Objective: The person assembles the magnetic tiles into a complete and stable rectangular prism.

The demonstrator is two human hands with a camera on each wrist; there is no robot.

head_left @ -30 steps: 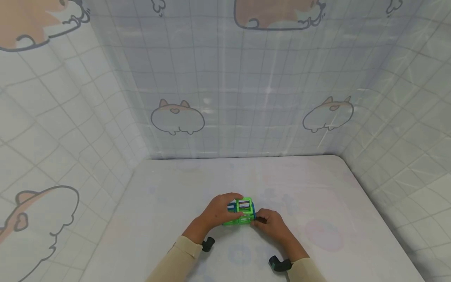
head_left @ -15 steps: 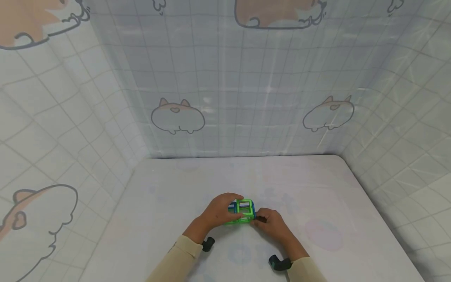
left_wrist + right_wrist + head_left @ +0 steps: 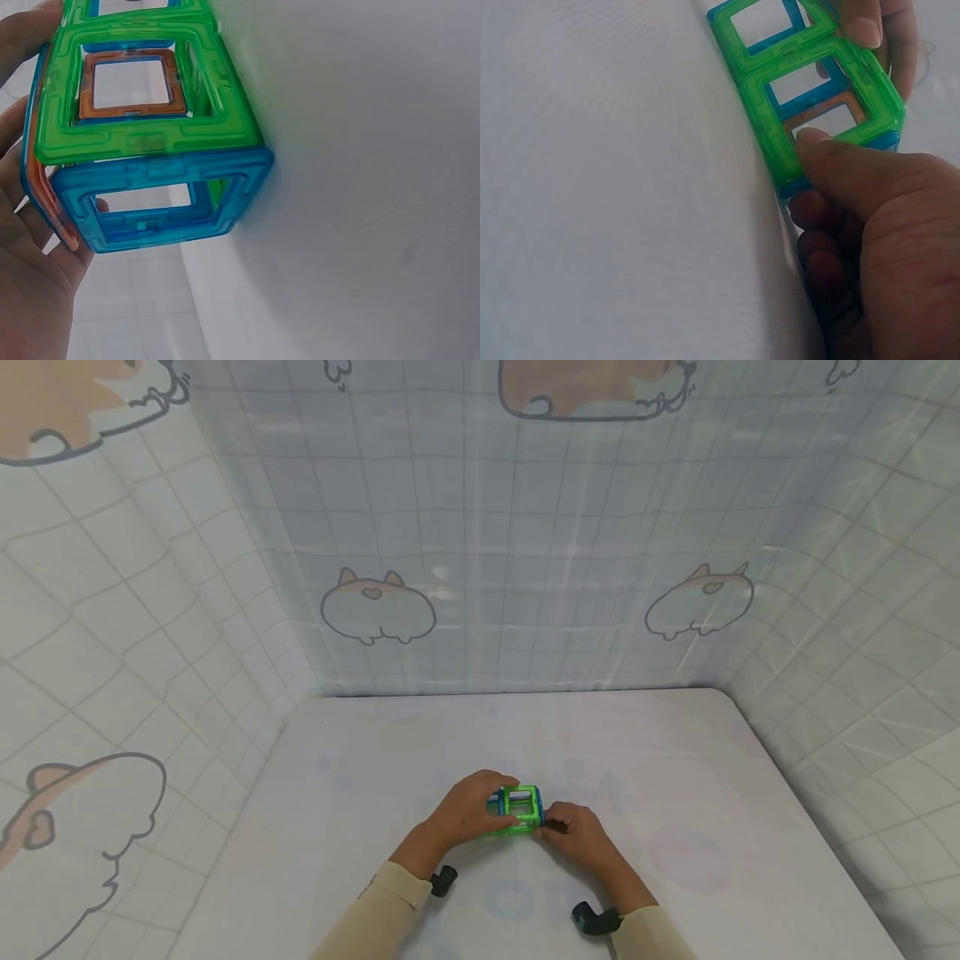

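Note:
A box built of see-through magnetic tiles (image 3: 536, 802) stands on the table between my hands, with green, blue and orange square frames. My left hand (image 3: 467, 807) grips it from the left, thumb on the near side and fingers over the far side. In the left wrist view a blue tile (image 3: 157, 165) closes one end, below a green tile (image 3: 150, 142); an orange frame (image 3: 135, 112) shows through the opening. My right hand (image 3: 583, 839) pinches the right end low down. Its thumb (image 3: 814, 142) lies on a green tile, with the other fingers curled underneath.
The white table (image 3: 360, 760) carries a faint printed pattern. Grid-patterned curtains with cartoon dogs (image 3: 378, 610) enclose its back and sides. Black wrist cameras (image 3: 596, 921) sit at both wrists beside the beige sleeves (image 3: 375, 914).
The tile box has tilted slightly between my hands, its far top edge now a little lower and the green square showing more fully. Both hands keep nearly the same place.

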